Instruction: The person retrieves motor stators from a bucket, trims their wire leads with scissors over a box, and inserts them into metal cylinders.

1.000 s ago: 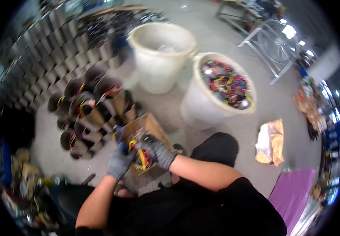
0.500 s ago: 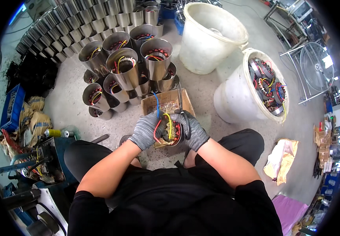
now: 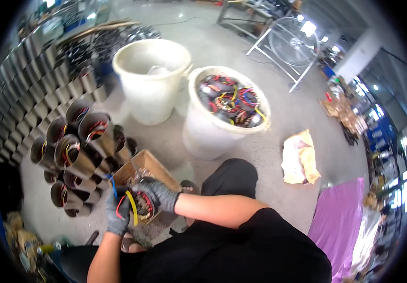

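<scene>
Grey-gloved hands point(image 3: 163, 193) hold a wired stator point(image 3: 144, 204), any lettering illegible.

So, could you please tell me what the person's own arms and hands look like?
The left hand and right hand wear grey fabric gloves reaching the wrists. The forearms are bare. A plain black short sleeve covers the right upper arm; blur hides any finer glove markings.
</scene>
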A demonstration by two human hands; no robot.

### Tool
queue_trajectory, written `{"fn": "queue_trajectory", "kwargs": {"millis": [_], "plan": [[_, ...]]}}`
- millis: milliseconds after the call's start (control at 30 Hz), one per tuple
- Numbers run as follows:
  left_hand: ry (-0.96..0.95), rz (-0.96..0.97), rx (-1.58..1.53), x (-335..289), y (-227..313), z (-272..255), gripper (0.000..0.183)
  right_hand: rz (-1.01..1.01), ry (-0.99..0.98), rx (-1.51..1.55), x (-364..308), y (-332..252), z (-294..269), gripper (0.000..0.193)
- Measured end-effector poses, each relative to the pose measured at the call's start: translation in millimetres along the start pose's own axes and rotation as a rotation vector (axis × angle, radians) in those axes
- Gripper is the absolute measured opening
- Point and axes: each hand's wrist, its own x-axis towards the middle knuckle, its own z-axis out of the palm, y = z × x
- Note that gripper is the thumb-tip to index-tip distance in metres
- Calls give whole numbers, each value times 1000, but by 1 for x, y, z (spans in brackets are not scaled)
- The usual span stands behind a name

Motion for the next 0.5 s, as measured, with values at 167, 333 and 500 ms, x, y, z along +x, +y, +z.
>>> {"fn": "queue_trajectory", "kwargs": {"millis": [167, 333, 500], "plan": [[95, 52, -90, 6, 9, 11, 10, -115, 47, -126, 11, -7, -19, 8], [134, -13, -22, 8, 13, -1, 15, -185, 76, -301, 7, -21, -25, 13], [106, -90, 63, 14, 28, -12, 20, 34, -23, -60, 2, -37, -24, 13]]}}
